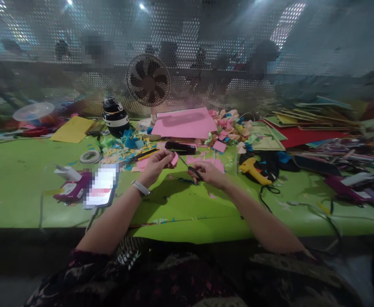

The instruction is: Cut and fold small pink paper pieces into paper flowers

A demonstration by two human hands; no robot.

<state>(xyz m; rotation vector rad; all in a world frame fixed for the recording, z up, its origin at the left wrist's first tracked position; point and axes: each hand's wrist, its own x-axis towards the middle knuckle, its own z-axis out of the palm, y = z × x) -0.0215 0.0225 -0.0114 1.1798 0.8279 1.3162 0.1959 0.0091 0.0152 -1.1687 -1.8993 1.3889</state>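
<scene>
Pink piece (174,159): small, held just above the table (14,183), between the two hands. The left hand (156,164) pinches it between thumb and fingertips. The right hand (207,174) is closed round the handles of the scissors (189,167), with the blades pointing at the piece and the tip right at its edge. I can't tell whether the blades are open or are biting the paper.

Progress, my read:
- The cut on this piece is in hand, not finished. Its shape is too small to make out.
- Earlier cutting looks done: a heap of coloured scraps (123,149) lies beyond the left hand, and pink offcuts (217,164) lie just past the right hand.
- A pile of paper flowers (228,125) beyond the right hand looks like finished output.
- Plenty of stock is left: a full pink sheet (185,122) straight beyond both hands, a yellow sheet (73,128) far beyond the left hand, and a paper stack (317,117) well out to the right.

Containers:
- There is a clear bowl (33,111) far out left of the left hand, too blurred to show what is in it.
- I can't make out any other container. Everything else lies loose on the table.

Also out there:
- A black stapler (180,148) lies just beyond the hands.
- A glue gun (253,170) is near the right hand, on its right.
- A tape roll (90,157) and a phone (102,186) are left of the left hand.
- A fan (148,81) stands at the back.
</scene>
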